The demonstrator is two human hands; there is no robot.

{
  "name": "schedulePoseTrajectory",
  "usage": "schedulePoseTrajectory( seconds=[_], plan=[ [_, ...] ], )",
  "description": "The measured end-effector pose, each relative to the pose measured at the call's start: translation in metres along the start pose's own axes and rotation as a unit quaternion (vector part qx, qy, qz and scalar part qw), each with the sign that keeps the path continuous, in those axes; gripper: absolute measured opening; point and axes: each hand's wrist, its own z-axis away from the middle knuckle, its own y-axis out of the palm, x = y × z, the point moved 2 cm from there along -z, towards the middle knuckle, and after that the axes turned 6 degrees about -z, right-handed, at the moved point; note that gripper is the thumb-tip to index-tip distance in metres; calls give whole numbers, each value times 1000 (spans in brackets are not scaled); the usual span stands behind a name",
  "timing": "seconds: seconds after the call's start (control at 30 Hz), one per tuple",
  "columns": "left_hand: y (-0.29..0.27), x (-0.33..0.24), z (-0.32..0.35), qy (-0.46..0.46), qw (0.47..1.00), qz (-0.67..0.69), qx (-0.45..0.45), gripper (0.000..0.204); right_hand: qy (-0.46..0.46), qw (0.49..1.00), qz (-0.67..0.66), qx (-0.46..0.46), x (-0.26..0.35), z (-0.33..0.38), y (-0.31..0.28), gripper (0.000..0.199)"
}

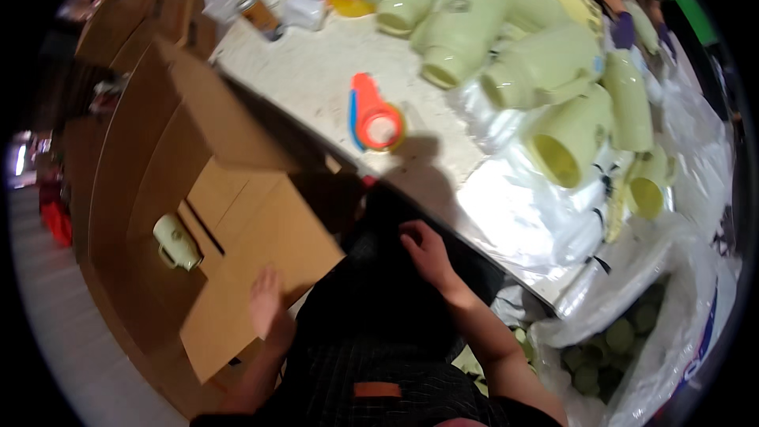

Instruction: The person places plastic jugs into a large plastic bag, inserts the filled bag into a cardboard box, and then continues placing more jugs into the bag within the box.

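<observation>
Box: brown cardboard carton [170, 190] at nine o'clock, its far side cut off by the dark rim.
Flap: tan cardboard flap [261, 261] under the left hand [265, 300].
Left hand: flat, fingers spread loose, blurred.
Right hand: right hand [427, 253] at the white table's edge [316, 79], fingers curled, grasping nothing.
Inside: pale green plastic mug [175, 241], ten o'clock of the left fingers.

Dim, motion-blurred; glare on plastic wrap [522, 213]; fisheye edges dark, bent.

Open cardboard box [237, 269] leaves room beside one pale mug [175, 242].
</observation>
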Motion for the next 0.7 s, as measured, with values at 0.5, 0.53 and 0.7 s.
schedulePoseTrajectory(
  seconds=[0.5,0.53,0.7],
  plan=[
    [35,218,-45,-102,976,57,186,70,24,987,-44,-153,-91,226,61,17],
    [34,217,-43,-100,977,43,181,66,13,987,-60,-150,-87,221,67,17],
    [60,218,-45,-122,990,-61,31,45,-7,983,-94,-156,-98,212,90,17]
  ],
)
